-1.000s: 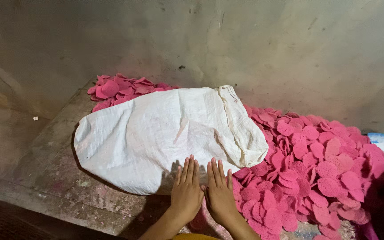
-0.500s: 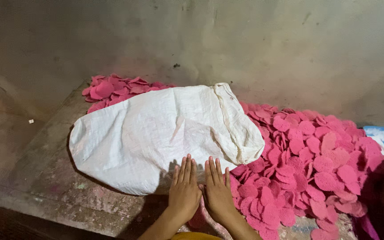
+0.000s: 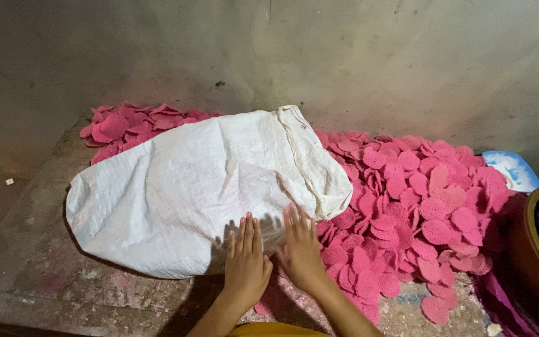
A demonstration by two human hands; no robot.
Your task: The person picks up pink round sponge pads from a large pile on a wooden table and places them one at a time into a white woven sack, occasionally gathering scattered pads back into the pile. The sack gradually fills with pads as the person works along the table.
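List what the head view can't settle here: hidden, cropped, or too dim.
- Pink discs: how many lie under the white sack is hidden by the sack.
- Sack contents: opaque cloth, cannot tell.
- Left hand and right hand: palms face down on the sack edge; anything under them is hidden.
- Brown vessel: cut off by the right edge, inside too dark.
- Blue-white plate: partly covered by discs.
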